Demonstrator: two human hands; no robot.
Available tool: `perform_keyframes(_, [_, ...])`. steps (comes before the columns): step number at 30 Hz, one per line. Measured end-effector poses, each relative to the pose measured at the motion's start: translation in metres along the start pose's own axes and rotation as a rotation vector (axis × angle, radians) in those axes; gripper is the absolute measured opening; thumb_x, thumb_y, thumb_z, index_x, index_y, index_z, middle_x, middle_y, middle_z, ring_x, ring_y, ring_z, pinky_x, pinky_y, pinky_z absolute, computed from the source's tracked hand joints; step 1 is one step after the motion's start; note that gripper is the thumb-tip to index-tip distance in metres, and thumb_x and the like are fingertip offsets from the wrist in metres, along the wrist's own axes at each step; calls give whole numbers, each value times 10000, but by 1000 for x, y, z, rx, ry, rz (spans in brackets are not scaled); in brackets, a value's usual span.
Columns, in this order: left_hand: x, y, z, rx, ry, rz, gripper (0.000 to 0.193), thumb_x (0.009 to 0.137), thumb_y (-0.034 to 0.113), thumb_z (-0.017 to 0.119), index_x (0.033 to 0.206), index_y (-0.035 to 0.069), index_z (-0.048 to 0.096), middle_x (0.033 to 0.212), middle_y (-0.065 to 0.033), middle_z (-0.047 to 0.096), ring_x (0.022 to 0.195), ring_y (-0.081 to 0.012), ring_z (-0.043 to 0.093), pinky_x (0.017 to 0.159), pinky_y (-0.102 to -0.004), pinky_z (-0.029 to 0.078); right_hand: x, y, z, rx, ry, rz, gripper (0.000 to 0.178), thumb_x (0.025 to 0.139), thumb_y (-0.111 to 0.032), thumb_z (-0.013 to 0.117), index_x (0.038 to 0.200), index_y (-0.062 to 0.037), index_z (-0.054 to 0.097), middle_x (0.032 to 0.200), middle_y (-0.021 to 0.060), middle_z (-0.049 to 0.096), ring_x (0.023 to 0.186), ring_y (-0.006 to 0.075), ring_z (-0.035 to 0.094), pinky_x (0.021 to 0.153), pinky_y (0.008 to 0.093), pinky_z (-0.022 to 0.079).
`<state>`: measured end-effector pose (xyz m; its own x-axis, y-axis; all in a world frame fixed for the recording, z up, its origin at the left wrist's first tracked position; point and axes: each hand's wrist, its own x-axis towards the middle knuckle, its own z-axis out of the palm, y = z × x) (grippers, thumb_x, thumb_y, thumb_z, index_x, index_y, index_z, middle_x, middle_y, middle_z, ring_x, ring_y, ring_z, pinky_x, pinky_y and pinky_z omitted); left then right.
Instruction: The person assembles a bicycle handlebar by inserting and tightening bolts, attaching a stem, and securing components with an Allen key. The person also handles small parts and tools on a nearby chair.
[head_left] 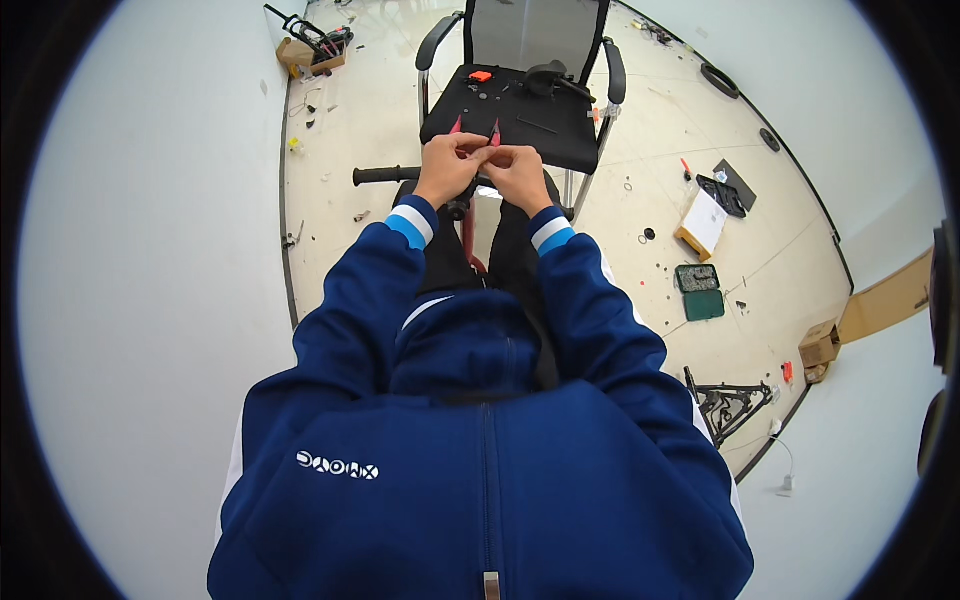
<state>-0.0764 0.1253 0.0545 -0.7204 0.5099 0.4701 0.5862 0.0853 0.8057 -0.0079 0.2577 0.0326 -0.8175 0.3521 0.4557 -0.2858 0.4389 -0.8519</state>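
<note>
My left hand point(448, 172) and my right hand point(517, 176) meet over the front edge of a black office chair's seat point(560, 145). Both have their fingertips pinched together, and whatever small thing lies between them is too small to make out. Just past the fingers stick up two pinkish-red pointed pieces point(496, 133), whose lower parts my hands hide. Under my hands is a handlebar with a black grip point(380, 176) reaching out to the left. A red frame part point(468, 238) shows between my legs below it.
On the chair seat lie an orange-red item point(481, 76), a dark bulky part point(548, 80) and small bits. To the right on the floor are a green case point(702, 304), a black tool case point(722, 196) and a black metal frame point(735, 405). A cardboard box point(328, 64) stands far left.
</note>
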Motion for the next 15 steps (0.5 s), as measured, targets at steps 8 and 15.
perform_keyframes(8, [-1,-13,0,-43,-37,56,209,870,138,682,1003,-20,714,879,-107,718,765,-198,671,711,-284,523,1,6,0,-88,-35,-20,217,784,-153,749,892,33,722,766,165,717,710,180,710,666,296,533])
perform_keyframes(15, [-4,-9,-6,-40,-13,151,228,869,138,683,1034,-17,708,946,-104,695,827,-238,667,756,-304,520,-5,0,-3,156,-162,223,202,840,-116,710,949,53,718,789,96,725,685,131,663,645,271,517])
